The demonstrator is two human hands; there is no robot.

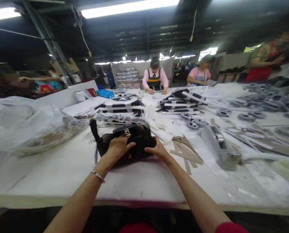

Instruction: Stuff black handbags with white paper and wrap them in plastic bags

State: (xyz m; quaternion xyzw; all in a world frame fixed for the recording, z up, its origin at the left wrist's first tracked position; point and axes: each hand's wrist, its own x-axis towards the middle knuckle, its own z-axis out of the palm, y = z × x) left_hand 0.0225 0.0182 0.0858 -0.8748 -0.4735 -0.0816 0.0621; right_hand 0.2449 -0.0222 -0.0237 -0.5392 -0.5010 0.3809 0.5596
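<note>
A black handbag (140, 139) with a metal clasp on its flap lies in front of me on the white table. My left hand (118, 147) grips the front of its opening, thumb on the outside, with the other fingers partly hidden at the opening below the clasp. At the bag's right end, my right hand (159, 149) holds the side, its thumb on the front face and its fingers mostly out of sight behind. A dark strap (94, 129) sticks up at the bag's left end.
Wrapped black bags (125, 105) are stacked behind. Brown card strips (186, 150) and a grey tape dispenser (217, 145) lie to the right. Clear plastic bags (35, 123) cover the left side. A co-worker (155, 76) works across the table (144, 187).
</note>
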